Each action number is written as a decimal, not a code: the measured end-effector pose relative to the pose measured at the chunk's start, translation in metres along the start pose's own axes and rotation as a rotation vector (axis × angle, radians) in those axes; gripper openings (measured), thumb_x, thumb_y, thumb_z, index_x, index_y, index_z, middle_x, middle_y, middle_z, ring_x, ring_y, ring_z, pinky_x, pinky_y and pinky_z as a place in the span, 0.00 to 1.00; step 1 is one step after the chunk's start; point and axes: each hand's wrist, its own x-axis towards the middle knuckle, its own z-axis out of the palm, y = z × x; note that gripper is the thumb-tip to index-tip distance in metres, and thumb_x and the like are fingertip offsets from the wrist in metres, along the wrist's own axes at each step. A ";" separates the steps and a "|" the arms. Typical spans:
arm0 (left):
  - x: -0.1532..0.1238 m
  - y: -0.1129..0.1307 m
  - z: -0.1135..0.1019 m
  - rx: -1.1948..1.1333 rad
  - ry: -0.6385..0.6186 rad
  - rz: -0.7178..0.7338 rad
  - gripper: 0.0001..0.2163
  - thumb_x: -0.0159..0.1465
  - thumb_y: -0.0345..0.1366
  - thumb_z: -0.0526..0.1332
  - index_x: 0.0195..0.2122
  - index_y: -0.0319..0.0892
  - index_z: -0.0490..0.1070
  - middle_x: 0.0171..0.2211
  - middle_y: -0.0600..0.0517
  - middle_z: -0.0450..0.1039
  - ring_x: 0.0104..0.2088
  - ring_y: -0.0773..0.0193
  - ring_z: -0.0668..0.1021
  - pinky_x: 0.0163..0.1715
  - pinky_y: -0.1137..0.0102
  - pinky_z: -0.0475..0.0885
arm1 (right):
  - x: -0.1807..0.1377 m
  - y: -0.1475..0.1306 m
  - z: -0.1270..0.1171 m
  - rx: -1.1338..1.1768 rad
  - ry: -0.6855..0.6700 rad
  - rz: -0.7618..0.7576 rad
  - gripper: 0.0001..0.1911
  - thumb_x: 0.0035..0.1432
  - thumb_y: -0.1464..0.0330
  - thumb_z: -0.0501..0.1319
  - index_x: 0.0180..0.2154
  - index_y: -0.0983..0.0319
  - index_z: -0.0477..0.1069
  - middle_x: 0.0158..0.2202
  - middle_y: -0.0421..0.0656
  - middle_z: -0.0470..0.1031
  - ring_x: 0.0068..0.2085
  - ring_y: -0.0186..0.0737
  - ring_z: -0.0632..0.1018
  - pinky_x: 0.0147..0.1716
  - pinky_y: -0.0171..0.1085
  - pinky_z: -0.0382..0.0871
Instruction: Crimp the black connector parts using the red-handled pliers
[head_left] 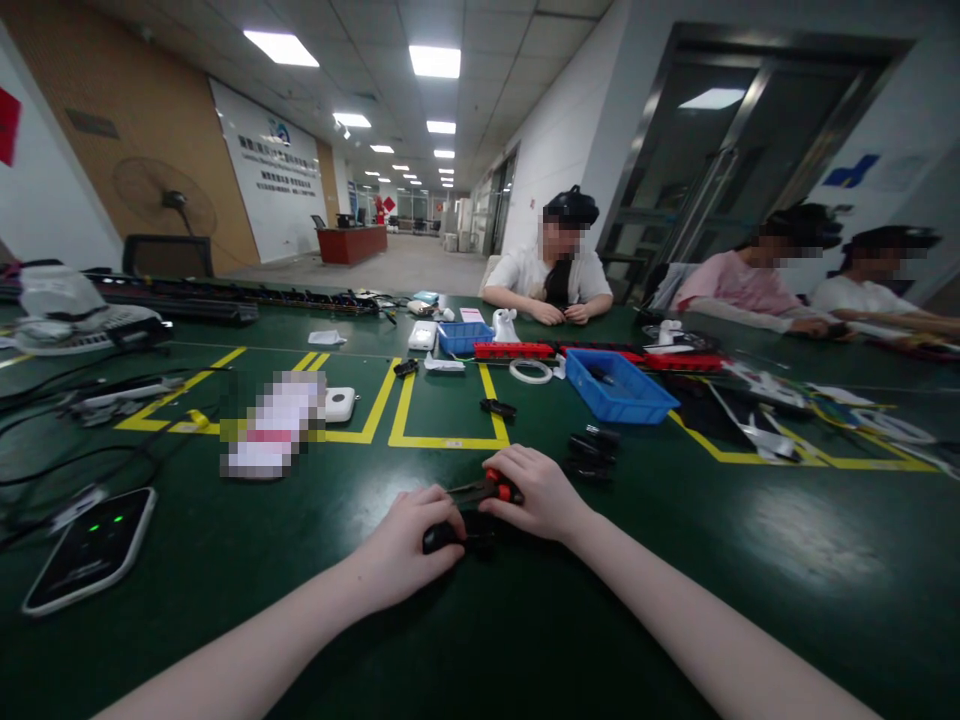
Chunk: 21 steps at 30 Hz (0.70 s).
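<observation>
My right hand [536, 492] is closed around pliers [495, 484] with red and black handles. Their jaws point left, towards my other hand. A small black part [439, 538], rounded at one end, is gripped in my left hand [411, 540] between thumb and fingers. It sits low over the table, just below the plier jaws; whether the jaws touch it, I cannot tell. More black parts [592, 452] lie to the right, beyond my right wrist. A small black piece [498, 408] lies within the yellow tape outline ahead.
Blue bins [621, 398] and a red strip [517, 350] are across the green table [675, 580]. A phone [94, 550], cables and a blurred-out flat item [274, 425] lie left. A white roll [531, 371] lies ahead. Several people sit at the far side and right.
</observation>
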 end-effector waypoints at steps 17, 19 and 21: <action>0.000 -0.004 0.006 -0.104 0.054 0.005 0.05 0.62 0.33 0.66 0.40 0.43 0.75 0.46 0.49 0.70 0.47 0.56 0.75 0.50 0.60 0.70 | 0.000 -0.008 -0.003 -0.052 0.055 0.009 0.17 0.71 0.65 0.44 0.34 0.60 0.67 0.35 0.47 0.73 0.37 0.44 0.70 0.40 0.43 0.61; 0.000 -0.001 0.005 -0.113 0.050 -0.001 0.07 0.60 0.32 0.68 0.39 0.43 0.74 0.48 0.49 0.69 0.48 0.55 0.75 0.51 0.59 0.70 | 0.001 -0.009 -0.003 -0.047 0.047 -0.001 0.16 0.71 0.64 0.45 0.34 0.60 0.67 0.35 0.47 0.73 0.37 0.44 0.70 0.41 0.44 0.62; -0.001 0.000 0.004 -0.121 0.043 0.002 0.08 0.59 0.31 0.68 0.38 0.42 0.73 0.49 0.49 0.68 0.48 0.56 0.75 0.51 0.60 0.71 | 0.000 -0.008 -0.003 -0.041 0.037 -0.011 0.17 0.71 0.63 0.44 0.35 0.60 0.67 0.35 0.46 0.73 0.37 0.44 0.70 0.40 0.43 0.62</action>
